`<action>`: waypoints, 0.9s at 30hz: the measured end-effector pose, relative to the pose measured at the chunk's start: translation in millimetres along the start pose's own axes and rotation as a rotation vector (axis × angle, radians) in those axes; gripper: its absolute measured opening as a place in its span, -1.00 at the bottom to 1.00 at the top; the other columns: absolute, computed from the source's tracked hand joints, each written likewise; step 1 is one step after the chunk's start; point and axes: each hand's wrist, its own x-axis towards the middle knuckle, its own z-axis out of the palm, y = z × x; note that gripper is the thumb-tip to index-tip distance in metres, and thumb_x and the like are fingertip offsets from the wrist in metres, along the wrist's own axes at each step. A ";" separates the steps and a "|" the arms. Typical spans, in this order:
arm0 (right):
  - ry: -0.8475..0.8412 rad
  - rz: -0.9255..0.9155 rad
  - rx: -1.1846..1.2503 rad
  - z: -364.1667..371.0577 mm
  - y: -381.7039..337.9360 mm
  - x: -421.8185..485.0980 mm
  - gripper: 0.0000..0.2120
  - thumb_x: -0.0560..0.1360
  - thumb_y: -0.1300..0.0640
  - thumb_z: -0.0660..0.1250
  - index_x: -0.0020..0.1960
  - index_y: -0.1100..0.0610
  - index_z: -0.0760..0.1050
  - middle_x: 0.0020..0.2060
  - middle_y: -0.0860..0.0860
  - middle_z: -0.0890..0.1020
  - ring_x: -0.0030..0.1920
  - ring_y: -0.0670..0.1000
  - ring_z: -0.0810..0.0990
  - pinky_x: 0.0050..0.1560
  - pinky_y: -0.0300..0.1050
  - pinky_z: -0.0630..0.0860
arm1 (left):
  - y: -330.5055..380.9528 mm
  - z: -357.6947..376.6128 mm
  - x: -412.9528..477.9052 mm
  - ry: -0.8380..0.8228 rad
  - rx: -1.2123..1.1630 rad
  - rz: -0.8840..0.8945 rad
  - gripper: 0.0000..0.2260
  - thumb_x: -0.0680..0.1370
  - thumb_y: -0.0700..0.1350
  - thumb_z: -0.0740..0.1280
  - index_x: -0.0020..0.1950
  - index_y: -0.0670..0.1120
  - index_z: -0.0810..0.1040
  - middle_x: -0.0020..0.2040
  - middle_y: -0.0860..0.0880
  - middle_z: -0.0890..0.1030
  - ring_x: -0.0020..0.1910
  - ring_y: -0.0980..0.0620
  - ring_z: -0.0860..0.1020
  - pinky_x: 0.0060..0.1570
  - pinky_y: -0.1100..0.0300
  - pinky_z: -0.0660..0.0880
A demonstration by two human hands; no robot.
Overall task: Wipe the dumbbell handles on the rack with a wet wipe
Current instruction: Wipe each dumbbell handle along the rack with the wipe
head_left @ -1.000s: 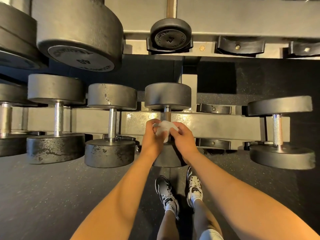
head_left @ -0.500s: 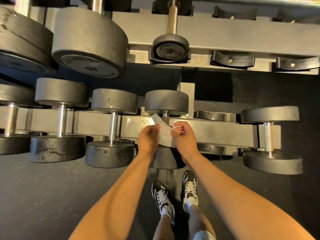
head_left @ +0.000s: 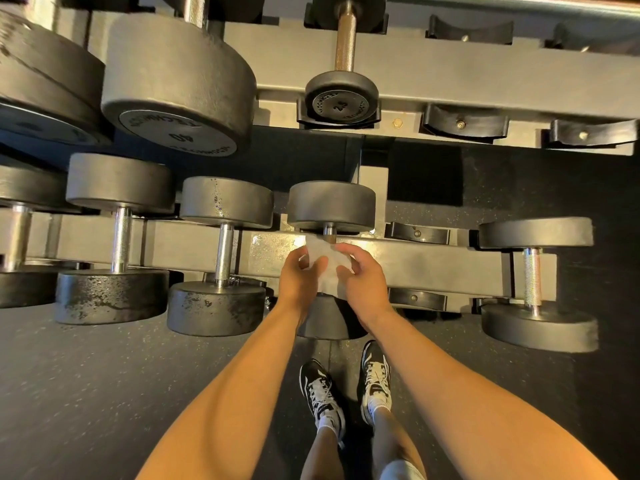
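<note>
Pinching the wet wipe (head_left: pixel 325 271) by its two side edges, the left hand (head_left: pixel 299 278) and right hand (head_left: pixel 365 282) hold it spread between them, fingers curled close on it. The wipe covers most of the handle (head_left: pixel 329 232) of the middle dumbbell (head_left: pixel 330 206) on the rack's lower rail (head_left: pixel 433 263). Whether it touches the handle cannot be told.
</note>
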 end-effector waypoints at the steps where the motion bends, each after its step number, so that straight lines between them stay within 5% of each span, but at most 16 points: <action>1: 0.007 -0.028 -0.007 -0.8 -0.6 0.2 -0.58 0.54 0.47 0.24 0.20 0.06 0.61 0.25 -0.04 0.55 0.24 -0.17 0.49 0.12 -0.55 0.39 | -1.1 0.0 1.6 0.013 0.014 -0.013 -0.77 0.61 -0.21 0.39 0.22 -0.02 0.49 0.15 -0.07 0.64 0.14 -0.05 0.63 -0.06 0.24 0.55; 5: 0.056 -0.052 -0.047 0.2 -1.1 0.5 -0.58 0.54 0.52 0.18 0.16 0.13 0.63 0.23 -0.06 0.56 0.23 -0.19 0.46 0.19 -0.60 0.30 | 0.0 -1.7 3.7 0.042 0.072 -0.026 -0.76 0.61 -0.32 0.33 0.23 -0.07 0.45 0.15 -0.12 0.59 -0.03 0.08 0.60 -0.34 0.43 0.48; 8: 0.058 -0.008 -0.076 4.0 1.4 2.3 -0.58 0.54 0.51 0.16 0.17 0.16 0.63 0.17 -0.05 0.56 0.19 -0.14 0.48 0.21 -0.50 0.38 | -1.6 -2.3 1.8 -0.085 0.160 0.033 -0.75 0.65 -0.37 0.17 0.12 -0.04 0.47 -0.02 -0.01 0.56 -0.21 0.24 0.60 -0.36 0.47 0.47; 11: 0.078 0.017 -0.089 7.0 3.3 6.3 -0.60 0.55 0.48 0.19 0.21 0.14 0.61 0.18 -0.01 0.58 0.16 -0.12 0.49 0.28 -0.28 0.45 | -2.2 -4.0 1.0 -0.146 0.270 0.148 -0.69 0.60 -0.48 0.12 0.24 -0.17 0.39 0.12 -0.09 0.54 -0.03 0.09 0.59 -0.25 0.39 0.54; 14: 0.072 -0.024 -0.119 4.5 4.4 8.0 -0.62 0.56 0.46 0.23 0.21 0.11 0.61 0.19 -0.03 0.57 0.16 -0.15 0.47 0.18 -0.52 0.36 | -2.9 -5.3 4.8 -0.192 0.378 0.135 -0.65 0.62 -0.35 0.25 0.37 -0.10 0.43 0.29 -0.06 0.48 0.20 0.00 0.51 -0.09 0.43 0.47; 18: 0.057 -0.041 -0.226 2.5 13.1 10.9 -0.60 0.54 0.46 0.27 0.25 0.11 0.61 0.19 -0.04 0.54 0.19 -0.14 0.46 0.27 -0.41 0.35 | -1.6 -7.2 9.7 -0.168 0.549 0.141 -0.66 0.62 -0.27 0.30 0.38 -0.05 0.53 0.28 -0.03 0.53 0.20 0.07 0.48 0.02 0.38 0.40; 22: 0.088 0.012 -0.332 3.8 23.8 12.9 -0.70 0.57 0.41 0.25 0.20 0.19 0.63 0.13 0.07 0.58 0.10 -0.05 0.51 0.09 -0.44 0.33 | -9.2 -2.9 12.9 -0.122 0.683 0.169 -0.71 0.64 -0.21 0.29 0.36 -0.11 0.57 0.29 -0.09 0.60 0.25 -0.03 0.54 0.05 0.34 0.35; 25: 0.090 0.050 -0.346 5.0 29.7 13.4 -0.78 0.58 0.37 0.24 0.03 0.19 0.64 -0.06 0.05 0.62 -0.01 0.02 0.55 -0.14 -0.42 0.37 | -14.3 0.1 15.4 -0.102 0.716 0.215 -0.81 0.65 -0.18 0.30 0.18 -0.16 0.66 0.03 -0.05 0.67 0.02 0.03 0.62 -0.21 0.49 0.35; 27: 0.102 0.069 -0.366 5.6 31.1 14.4 -0.79 0.58 0.33 0.23 -0.02 0.14 0.62 -0.14 0.05 0.61 0.01 0.11 0.53 -0.13 -0.23 0.41 | -14.1 1.8 16.3 -0.065 0.664 0.221 -0.86 0.62 -0.20 0.34 0.06 -0.24 0.65 -0.09 -0.04 0.62 -0.15 0.11 0.54 -0.26 0.44 0.38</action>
